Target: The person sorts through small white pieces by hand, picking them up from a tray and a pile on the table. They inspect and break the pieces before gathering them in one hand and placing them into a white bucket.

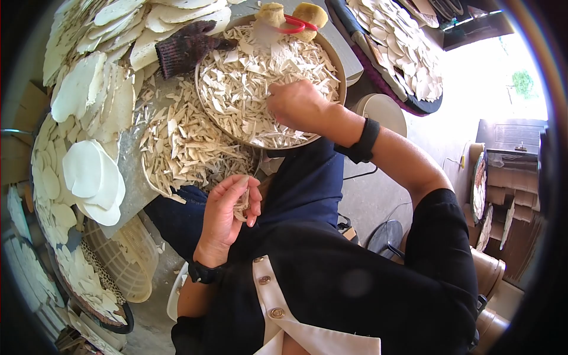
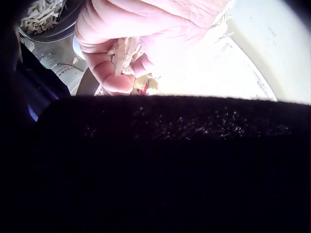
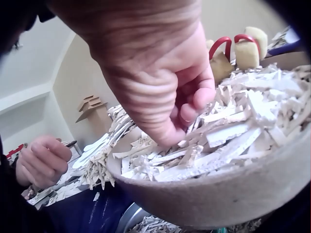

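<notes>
Pale, splinter-like dried strips (image 1: 278, 80) heap up in a round shallow-walled tub (image 1: 340, 71). My right hand (image 1: 302, 106) reaches down into this heap. In the right wrist view, its fingers (image 3: 204, 98) curl and its thumb points into the strips, pinching at them. Over my lap, my left hand (image 1: 228, 207) curls around a small bunch of similar strips (image 1: 241, 207). The left wrist view shows this bunch (image 2: 126, 54) between the palm and bent fingers; a dark cuff covers that view's lower half.
A browner pile of strips (image 1: 189, 145) lies left of the tub. Red-handled scissors (image 1: 299, 23) with yellowish padded grips rest at its far rim. A dark knitted glove (image 1: 183, 50) lies beside stacked white slices (image 1: 94, 171). A plastic basket (image 1: 127, 254) stands low on the left.
</notes>
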{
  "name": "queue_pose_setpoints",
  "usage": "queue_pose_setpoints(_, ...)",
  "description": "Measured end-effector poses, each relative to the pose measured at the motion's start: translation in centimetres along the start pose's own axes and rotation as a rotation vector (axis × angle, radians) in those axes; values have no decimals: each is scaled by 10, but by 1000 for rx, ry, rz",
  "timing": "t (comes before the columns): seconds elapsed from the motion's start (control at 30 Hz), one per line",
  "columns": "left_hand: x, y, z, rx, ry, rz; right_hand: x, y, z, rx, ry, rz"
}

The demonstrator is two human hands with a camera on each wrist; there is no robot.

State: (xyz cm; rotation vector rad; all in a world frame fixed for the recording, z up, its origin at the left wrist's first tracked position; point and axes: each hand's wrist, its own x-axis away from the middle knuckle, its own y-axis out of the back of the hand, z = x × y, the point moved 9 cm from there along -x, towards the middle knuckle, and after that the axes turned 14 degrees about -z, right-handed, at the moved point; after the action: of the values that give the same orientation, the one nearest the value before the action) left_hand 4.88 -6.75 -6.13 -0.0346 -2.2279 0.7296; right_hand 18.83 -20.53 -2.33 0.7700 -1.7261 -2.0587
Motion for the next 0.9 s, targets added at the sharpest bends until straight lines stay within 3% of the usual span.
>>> queue_pose_setpoints(0.13, 0, 6, 1, 46, 7, 14, -4, 37, -8, -321, -92, -282)
queue_pose_setpoints(0.23, -2, 5, 0, 35, -3, 8, 4, 27, -16, -781, -514, -20)
queue_pose_setpoints(0.27, -2, 4, 0, 28, -6, 5, 10, 17, -8, -956, -565, 46)
queue_pose_setpoints(0.37, -1, -5, -2, 48, 34, -13, 17, 39, 59, -1093, -327, 139)
queue_pose_setpoints(0.43, -2, -10, 2, 84, 67, 37, 20, 40, 82, -964, -157, 196)
queue_pose_setpoints(0.47, -2, -11, 4, 102, 83, 60, 16, 38, 76, -877, -50, 28)
queue_pose_setpoints(0.5, -2, -10, 7, 88, 80, 76, 11, 32, 56, -663, -164, 14)
queue_pose_setpoints(0.57, -1, -8, 9, 62, 70, 110, 1, 29, 22, -442, -179, -214)
queue_pose_setpoints(0.7, 0, -3, 3, 51, 40, 63, -4, 6, 13, -159, -109, -110)
queue_pose_setpoints(0.9, -1, 0, 0, 76, 21, 40, -8, -1, 14, -125, -82, -68)
